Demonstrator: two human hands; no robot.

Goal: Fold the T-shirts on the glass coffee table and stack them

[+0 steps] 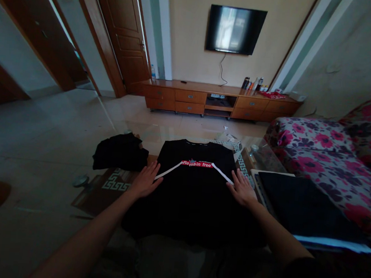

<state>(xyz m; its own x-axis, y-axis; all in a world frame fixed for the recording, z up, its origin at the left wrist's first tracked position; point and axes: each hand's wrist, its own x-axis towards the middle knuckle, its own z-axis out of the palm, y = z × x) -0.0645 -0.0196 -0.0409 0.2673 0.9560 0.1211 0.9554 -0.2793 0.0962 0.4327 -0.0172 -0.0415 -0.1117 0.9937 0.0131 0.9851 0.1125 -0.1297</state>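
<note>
1. At the centre of the frame, one black T-shirt (192,204) is lying spread flat over a glass table (117,180), its collar pointing toward the top
2. Across its chest, one red label (197,164) is reading "Remain free" in white letters; tiny marks along the collar are showing too small to read
3. From that label, two white stripes are sloping outward and down, one per side
4. Left of centre, the left hand (146,179) is lying open on the shirt's edge, thumb apart from the fingers, clamping nothing
5. Right of centre, the right hand (242,188) is resting likewise, flat and open, on the opposite edge
6. At middle left, one dark cloth bundle (119,150) is sitting near the shirt; at lower right, dark folded cloth (306,206) is lying
7. At upper centre, one television (235,30) is hanging above one wooden cabinet (191,97)
</note>
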